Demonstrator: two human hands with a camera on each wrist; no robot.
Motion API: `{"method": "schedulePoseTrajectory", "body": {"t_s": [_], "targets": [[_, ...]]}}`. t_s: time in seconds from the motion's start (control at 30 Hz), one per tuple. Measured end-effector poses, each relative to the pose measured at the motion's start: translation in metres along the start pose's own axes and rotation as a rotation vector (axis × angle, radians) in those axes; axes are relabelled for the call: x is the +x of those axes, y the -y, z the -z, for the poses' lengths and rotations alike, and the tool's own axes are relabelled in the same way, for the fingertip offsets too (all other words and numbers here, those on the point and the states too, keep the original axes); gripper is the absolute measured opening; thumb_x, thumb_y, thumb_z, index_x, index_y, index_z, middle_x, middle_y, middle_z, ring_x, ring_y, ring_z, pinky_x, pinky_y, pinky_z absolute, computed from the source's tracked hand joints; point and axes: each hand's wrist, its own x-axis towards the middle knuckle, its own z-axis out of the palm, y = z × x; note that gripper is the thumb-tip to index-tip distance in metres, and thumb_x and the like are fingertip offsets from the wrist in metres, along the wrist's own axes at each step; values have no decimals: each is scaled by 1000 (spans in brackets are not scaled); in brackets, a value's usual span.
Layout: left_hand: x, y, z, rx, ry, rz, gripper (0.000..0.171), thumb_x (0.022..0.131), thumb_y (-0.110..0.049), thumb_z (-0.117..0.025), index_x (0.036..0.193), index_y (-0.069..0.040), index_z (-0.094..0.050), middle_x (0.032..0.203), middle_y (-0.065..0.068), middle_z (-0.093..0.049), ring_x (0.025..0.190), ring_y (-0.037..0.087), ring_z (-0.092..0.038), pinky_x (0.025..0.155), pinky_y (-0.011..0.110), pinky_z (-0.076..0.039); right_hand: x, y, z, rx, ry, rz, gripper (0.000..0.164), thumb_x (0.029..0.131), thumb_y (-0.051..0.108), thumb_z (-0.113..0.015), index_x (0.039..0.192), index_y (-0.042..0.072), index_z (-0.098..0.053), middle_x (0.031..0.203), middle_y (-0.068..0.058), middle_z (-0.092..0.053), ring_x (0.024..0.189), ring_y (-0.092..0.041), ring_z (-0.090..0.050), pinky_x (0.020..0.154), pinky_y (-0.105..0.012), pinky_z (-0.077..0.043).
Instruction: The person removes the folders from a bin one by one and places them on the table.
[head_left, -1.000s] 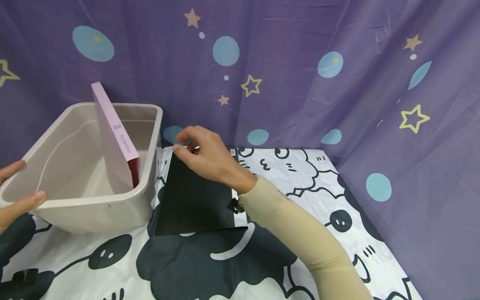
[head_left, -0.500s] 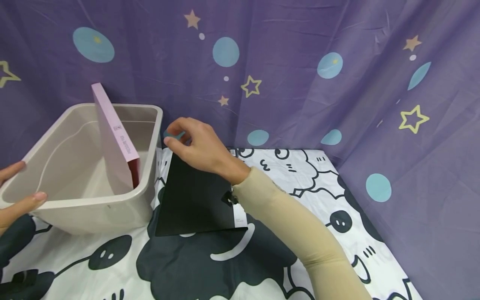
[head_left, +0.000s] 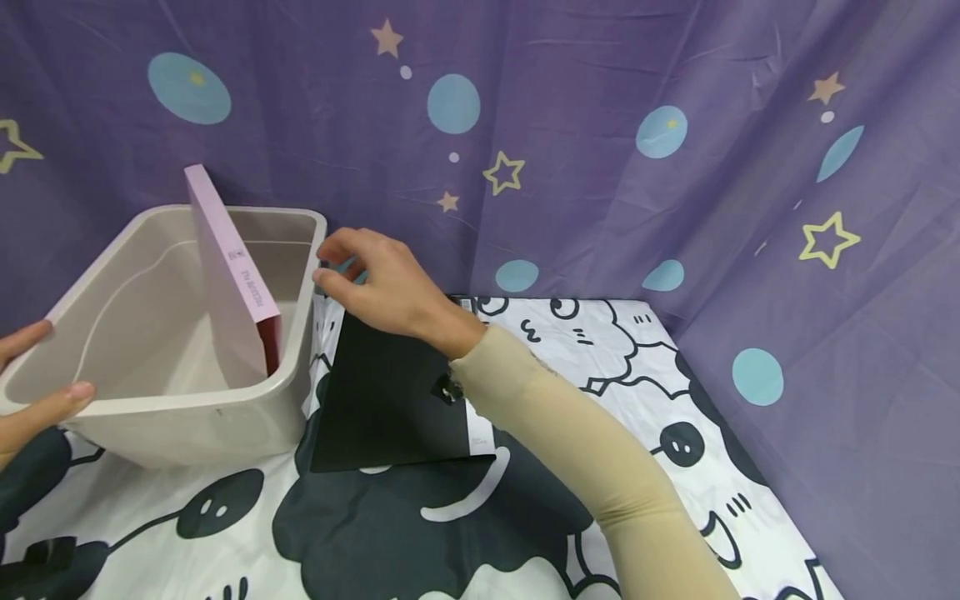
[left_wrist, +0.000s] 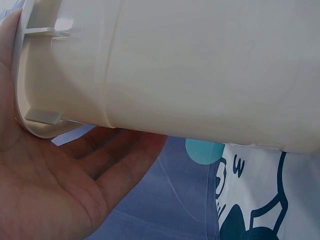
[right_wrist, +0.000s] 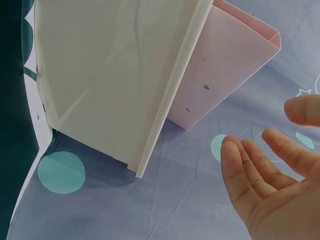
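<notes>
right hand (head_left: 390, 283): raised above the black folder's far end, back of hand to head camera; thumb and fingers point at the bin's far right rim corner. Right wrist view puts the fingertips near that rim, clear of it.
right fingers: softly bent, thumb spread well away; holding nothing.
right arm: beige sleeve (head_left: 570, 442) comes in from the cloth's near edge, angled up and left across the black folder's right edge. Small dark device at the cuff, details unclear.
left hand (left_wrist: 65, 185): on the bin's near left rim corner, thumb over the near rim; fingers extended under the rim along the outer wall. Grips the bin, hand part-closed around the corner.
bin (head_left: 187, 429): beige, left part of the cloth, toward its far edge.
pink file box (head_left: 236, 262): inside bin, right half, leaning, far end above the rim.
black folder (head_left: 390, 408): flat on printed cloth (head_left: 420, 554), right of bin; pale strip down its right edge.
purple curtain (head_left: 585, 208): behind the cloth's far edge.
</notes>
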Motion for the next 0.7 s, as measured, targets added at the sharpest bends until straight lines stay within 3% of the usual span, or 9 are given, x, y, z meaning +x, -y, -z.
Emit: {"method": "schedulePoseTrajectory", "body": {"t_s": [0.1, 0.3, 0.37, 0.7], "targets": [[2, 7, 0, -13, -3, -10, 78, 85, -11, -69, 148, -35, -31, 150, -6, -33, 107, -18, -30, 84, -3, -23, 4, 1, -1, -2, 20, 0, 29, 95, 27, -54, 120, 13, -60, 115, 2, -58, 95, -7, -57, 83, -14, -42], [-4, -14, 1, -36, -2, -9, 74, 87, -8, -66, 149, -28, -31, 150, -1, -32, 109, -18, -30, 93, 1, -23, 10, 3, -5, -6, 30, 4, 28, 95, 27, -55, 119, 13, -60, 114, 2, -57, 95, -7, -56, 83, -13, -42], [-6, -19, 2, -14, 2, -2, 74, 88, -10, -65, 150, -29, -29, 152, 6, -29, 110, -19, -27, 99, 6, -20, 13, 4, -7, -12, 25, -1, 28, 95, 27, -55, 118, 13, -61, 113, 2, -57, 94, -6, -56, 83, -13, -41], [-4, -14, 1, -10, 6, 2, 76, 87, -10, -67, 150, -31, -29, 151, 4, -32, 108, -19, -29, 90, 0, -22, 23, 10, -16, -33, 61, 11, 29, 94, 26, -58, 121, 14, -60, 115, 5, -59, 85, -3, -57, 77, -12, -42]]}}
